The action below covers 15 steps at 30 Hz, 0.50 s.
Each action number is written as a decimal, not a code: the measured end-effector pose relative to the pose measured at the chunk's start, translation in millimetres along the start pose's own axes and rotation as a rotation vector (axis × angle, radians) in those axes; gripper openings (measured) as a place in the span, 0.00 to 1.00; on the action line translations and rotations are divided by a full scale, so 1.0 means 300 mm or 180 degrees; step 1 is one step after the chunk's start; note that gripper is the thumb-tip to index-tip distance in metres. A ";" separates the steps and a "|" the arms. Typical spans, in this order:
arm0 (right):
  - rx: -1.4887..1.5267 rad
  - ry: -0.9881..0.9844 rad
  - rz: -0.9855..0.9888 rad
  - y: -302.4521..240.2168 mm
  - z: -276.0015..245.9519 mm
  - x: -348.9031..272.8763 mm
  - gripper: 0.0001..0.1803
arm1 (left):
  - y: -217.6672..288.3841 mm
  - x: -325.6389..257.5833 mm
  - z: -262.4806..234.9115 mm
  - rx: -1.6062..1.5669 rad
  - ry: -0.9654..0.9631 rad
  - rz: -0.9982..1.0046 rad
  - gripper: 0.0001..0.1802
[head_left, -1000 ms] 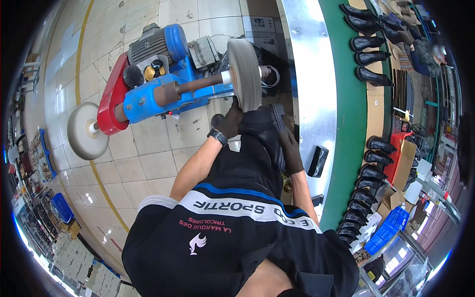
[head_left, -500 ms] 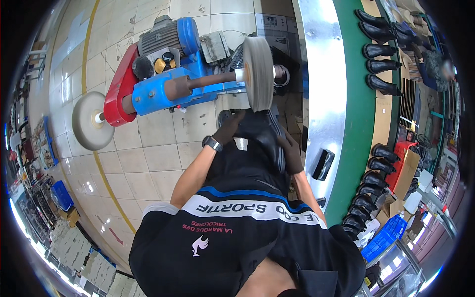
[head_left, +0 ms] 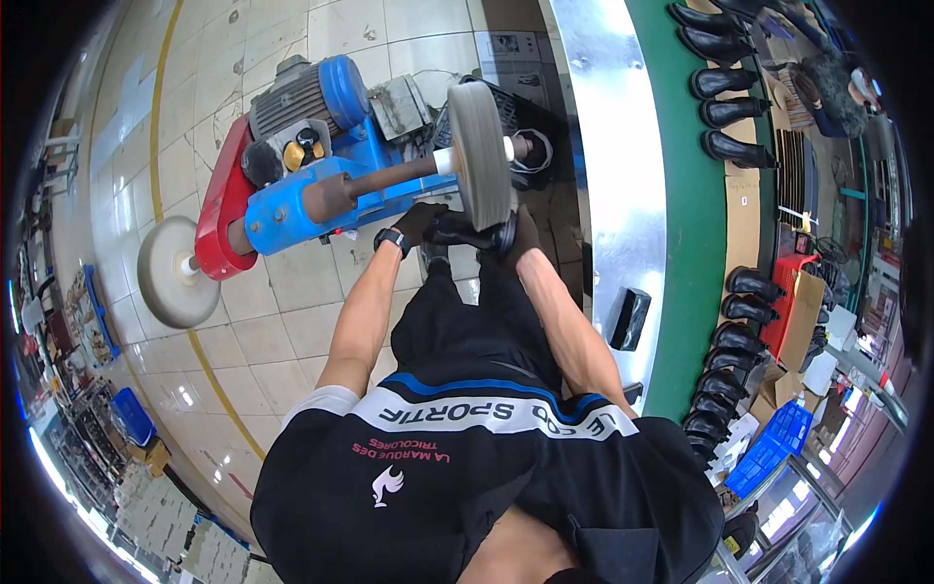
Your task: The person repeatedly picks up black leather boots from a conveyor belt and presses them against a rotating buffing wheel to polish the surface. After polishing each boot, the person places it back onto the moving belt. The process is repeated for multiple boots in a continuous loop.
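Note:
A black leather boot [head_left: 455, 232] lies crosswise under the lower rim of a pale buffing wheel [head_left: 480, 161], against it or very close. My left hand [head_left: 420, 222], in a dark glove with a watch at the wrist, grips the boot's left end. At the other end, my right hand [head_left: 525, 236], also gloved, is closed round the boot; its fingers are partly hidden. The wheel sits on the right end of a shaft from a blue polishing machine [head_left: 287, 206], and its face looks streaked, as if turning.
A second pale wheel [head_left: 175, 273] is on the machine's left end, beside a red belt guard [head_left: 222, 200]. To my right runs a metal ledge [head_left: 623, 195] bearing a black block [head_left: 631, 319]. Beyond it, a green conveyor belt [head_left: 691, 243] is lined with several black boots [head_left: 735, 109].
Both hands have carried the boot away from my lap, forward to the wheel's lower rim, and turned it crosswise. My arms are stretched further out. The whole view has shifted slightly.

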State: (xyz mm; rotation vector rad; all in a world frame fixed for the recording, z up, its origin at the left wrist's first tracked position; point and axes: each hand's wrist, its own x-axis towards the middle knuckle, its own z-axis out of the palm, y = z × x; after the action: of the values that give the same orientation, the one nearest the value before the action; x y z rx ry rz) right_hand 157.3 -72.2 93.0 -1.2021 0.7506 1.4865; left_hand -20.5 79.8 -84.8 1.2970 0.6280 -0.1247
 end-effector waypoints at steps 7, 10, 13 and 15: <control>-0.1495 -0.0054 0.0581 0.039 -0.054 0.210 0.42 | 0.112 -0.034 -0.025 0.3123 -0.1094 -0.0798 0.19; -0.3637 -0.0118 -0.0521 -0.043 -0.187 0.218 0.40 | 0.102 -0.011 0.063 0.2964 -0.1537 -0.0368 0.24; -0.3949 0.0667 -0.1578 -0.103 -0.271 0.051 0.44 | 0.045 -0.064 0.188 0.2225 -0.1331 -0.0399 0.28; -0.3699 0.1111 -0.1753 -0.178 -0.375 -0.211 0.45 | 0.372 -0.124 0.402 0.2042 -0.1059 -0.0066 0.28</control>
State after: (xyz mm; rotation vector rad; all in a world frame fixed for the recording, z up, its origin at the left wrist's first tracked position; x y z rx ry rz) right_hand 239.3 -180.6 125.8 -2.3285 -0.3609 1.2072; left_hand 40.0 -8.6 45.0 1.8330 0.3177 -0.5837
